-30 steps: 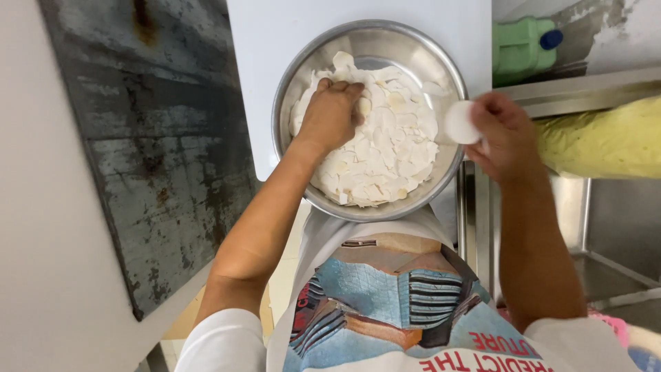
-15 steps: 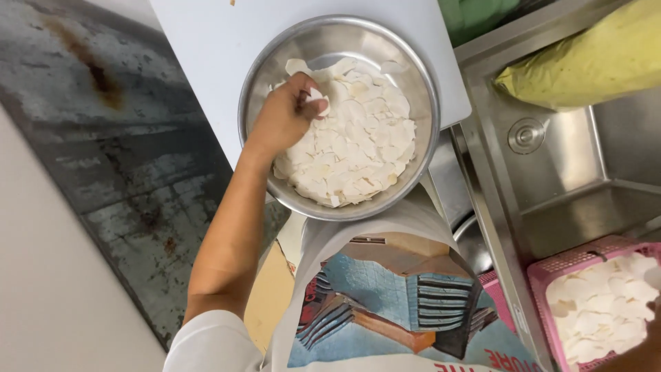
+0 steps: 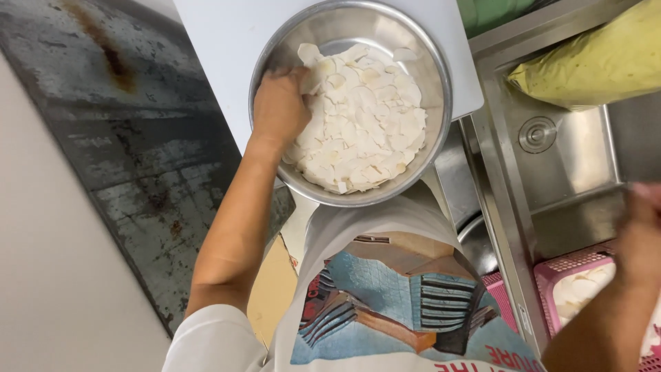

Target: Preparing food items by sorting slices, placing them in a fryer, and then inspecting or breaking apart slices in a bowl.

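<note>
Two hands are busy at once: my left hand (image 3: 279, 107) sits inside the steel bowl (image 3: 441, 103) at the upper centre of the frame, fingers curled down into the white slices (image 3: 365, 124) along the bowl's left side, pressing or gripping them, though I cannot tell whether any are actually closed in my grip. My right hand (image 3: 640, 234) is at the right edge, blurred, just above the pink basket (image 3: 571, 265) in the lower right corner; whether it is open or closed around anything I cannot tell. Judging by how things lie, the bowl is well heaped with slices, piled near to its rim on the lower side, while the basket shows more of the same white slices, so I take the work as far along but not finished. Under the bowl is a white board (image 3: 220, 55), and the bowl's lower edge hangs out past it over my printed apron (image 3: 385, 296). To the right of the bowl lies the steel sink (image 3: 564, 172) with its round drain, and a yellow bag (image 3: 592, 62) rests on the ledge in the upper right. On the left runs a dark, rust-stained slab (image 3: 117, 138). The sink's raised rim stands between basket and bowl.
</note>
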